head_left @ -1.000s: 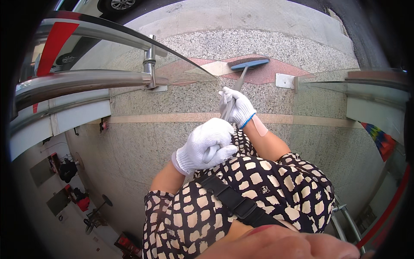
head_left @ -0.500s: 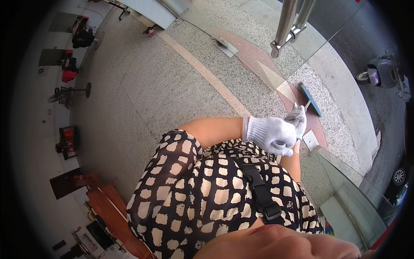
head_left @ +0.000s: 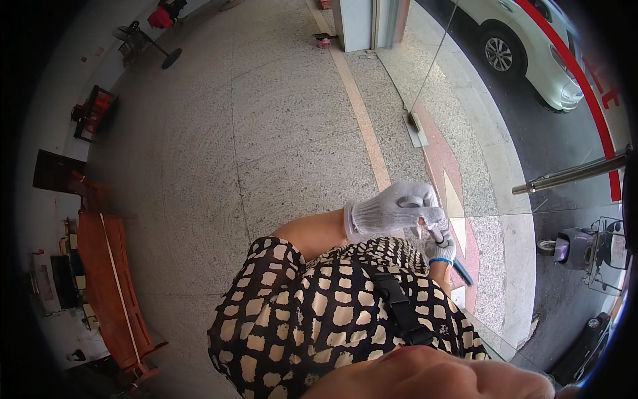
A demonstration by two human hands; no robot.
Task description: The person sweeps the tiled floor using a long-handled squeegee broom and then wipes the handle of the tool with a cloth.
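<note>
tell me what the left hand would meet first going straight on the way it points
Probably the glass door, just beyond the left hand in this view; depth is unclear, so it might pass the door's edge.

- This looks to us like a street-front shop.
- We see a metal handle on a glass door.
- Outside, we spot a white car and scooter.
- Inside, we find speckled flooring and a wooden bench.
</note>
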